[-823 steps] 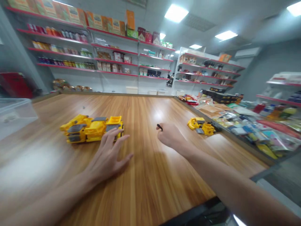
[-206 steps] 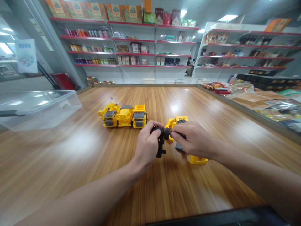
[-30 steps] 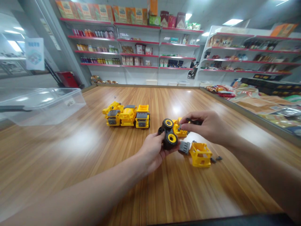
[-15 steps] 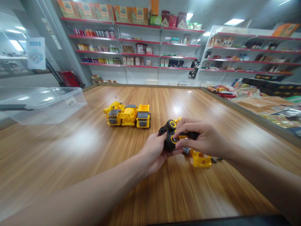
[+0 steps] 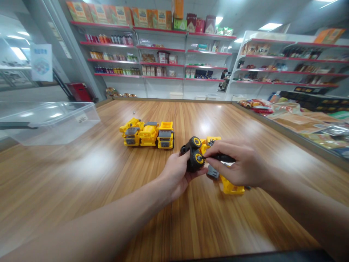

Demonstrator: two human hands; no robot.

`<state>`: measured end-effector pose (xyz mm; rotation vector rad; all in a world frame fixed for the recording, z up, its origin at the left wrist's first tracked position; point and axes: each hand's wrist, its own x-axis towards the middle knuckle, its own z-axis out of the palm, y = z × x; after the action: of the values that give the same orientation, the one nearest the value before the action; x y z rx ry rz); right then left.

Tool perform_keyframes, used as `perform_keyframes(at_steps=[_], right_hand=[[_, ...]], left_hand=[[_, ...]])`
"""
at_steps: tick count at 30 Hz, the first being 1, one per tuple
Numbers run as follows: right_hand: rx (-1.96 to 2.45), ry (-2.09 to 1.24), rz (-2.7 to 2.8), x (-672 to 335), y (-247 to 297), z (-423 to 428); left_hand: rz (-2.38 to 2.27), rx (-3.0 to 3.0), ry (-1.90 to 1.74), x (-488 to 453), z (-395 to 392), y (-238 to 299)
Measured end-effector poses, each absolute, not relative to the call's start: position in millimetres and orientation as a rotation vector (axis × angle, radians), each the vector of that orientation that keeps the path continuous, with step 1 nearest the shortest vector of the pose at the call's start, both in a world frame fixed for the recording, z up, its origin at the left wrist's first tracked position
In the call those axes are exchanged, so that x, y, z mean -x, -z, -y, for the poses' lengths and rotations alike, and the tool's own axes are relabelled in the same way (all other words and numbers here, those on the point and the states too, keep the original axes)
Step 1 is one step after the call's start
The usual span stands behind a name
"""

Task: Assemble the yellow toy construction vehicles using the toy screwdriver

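Note:
My left hand (image 5: 174, 174) is closed around a black toy truck chassis (image 5: 192, 149), tilted so that its black wheels with yellow hubs face right. In my right hand (image 5: 244, 163) is a screwdriver (image 5: 225, 158) with a black handle, gripped between thumb and fingers. Its thin tip points left and meets the hub of the lower wheel (image 5: 199, 159). Below my right hand lie a yellow toy part (image 5: 233, 188) and a grey toy part (image 5: 212, 172). Another yellow toy part (image 5: 214, 139) sits behind the chassis, partly covered by my right fingers.
Three yellow toy trucks (image 5: 149, 135) stand side by side on the wooden table (image 5: 109, 203), left of my hands. A clear plastic bin (image 5: 57, 125) is at the left edge. Packaged goods (image 5: 297, 123) lie beyond the table's right rim. Stocked shelves (image 5: 160, 64) line the back.
My right hand has drawn back slightly to the right from the wheel, so the screwdriver tip shows at the hub. The chassis has shifted a little left in my left hand.

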<state>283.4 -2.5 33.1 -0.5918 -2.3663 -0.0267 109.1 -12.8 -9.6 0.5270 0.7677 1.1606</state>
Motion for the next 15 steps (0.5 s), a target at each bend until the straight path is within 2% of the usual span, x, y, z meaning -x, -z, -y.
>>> perform_keyframes(at_steps=[15], right_hand=[[0.617, 0.041, 2.393, -279.5, -25.2, 0.0]], left_hand=[[-0.855, -0.609, -1.261, -110.5, 14.0, 11.9]])
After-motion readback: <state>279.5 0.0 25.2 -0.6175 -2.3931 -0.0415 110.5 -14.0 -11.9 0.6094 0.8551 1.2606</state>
